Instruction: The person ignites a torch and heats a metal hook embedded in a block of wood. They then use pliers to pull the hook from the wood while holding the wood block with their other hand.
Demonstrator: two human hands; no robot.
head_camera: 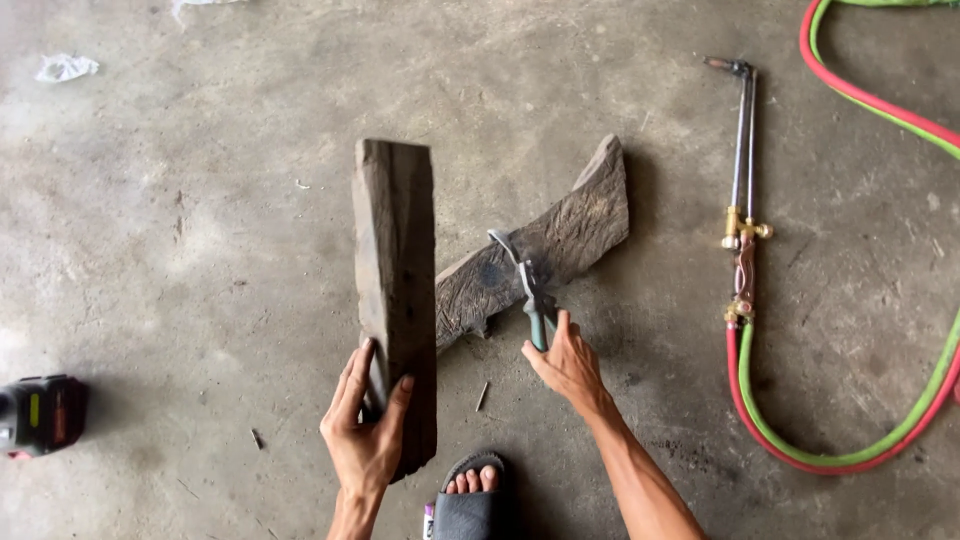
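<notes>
While the left hand (365, 425) grips the upright plank (396, 290) at lower centre, the right hand (567, 362), clasping pliers (532, 290), should steady them against the log (540, 250).

Weathered plank (397, 290) upright; teal-handled pliers (530, 295) on log.

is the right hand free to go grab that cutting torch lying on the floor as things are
Probably not right away. The right hand is closed on the pliers held over the lying wood piece. The cutting torch lies off to its right on bare concrete floor with nothing between, so the path looks open.
</notes>
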